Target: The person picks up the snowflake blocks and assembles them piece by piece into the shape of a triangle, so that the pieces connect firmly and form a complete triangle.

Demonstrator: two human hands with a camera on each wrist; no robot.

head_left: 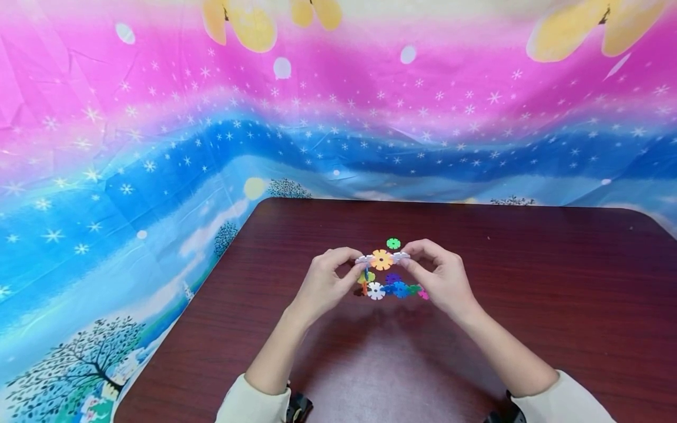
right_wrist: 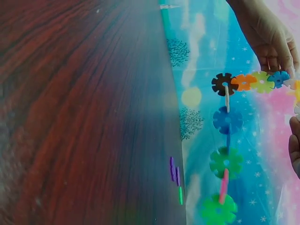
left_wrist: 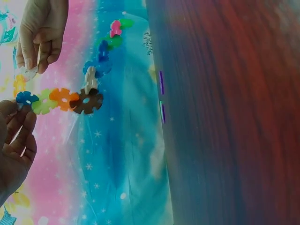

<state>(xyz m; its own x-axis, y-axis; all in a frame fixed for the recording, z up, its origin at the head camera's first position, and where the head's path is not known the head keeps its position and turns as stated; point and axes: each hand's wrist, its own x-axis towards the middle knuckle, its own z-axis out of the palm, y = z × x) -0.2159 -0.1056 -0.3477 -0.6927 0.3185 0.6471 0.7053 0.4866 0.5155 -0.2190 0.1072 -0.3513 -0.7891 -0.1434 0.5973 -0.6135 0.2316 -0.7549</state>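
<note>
Fingers: on our left hand (head_left: pixel 324 281) and our right hand (head_left: pixel 443 276), thumb and forefinger are closed narrow, each pinching one end of the linked chain of coloured plastic snowflake discs (head_left: pixel 388 276).
Chain: held in the air just above the dark red wooden worktop (head_left: pixel 529 305), strung between both sets of fingers.
Top row: an orange plastic disc (head_left: pixel 381 259) sits between the two pinches, with a white disc on either side of it.
Lower loop: white, blue, green and pink discs hang below the fingers.
Loose pieces: a single green plastic disc (head_left: pixel 393 243) lies on the worktop just beyond the fingers, apart from the chain; two purple discs (right_wrist: pixel 174 170) lie beside it.
</note>
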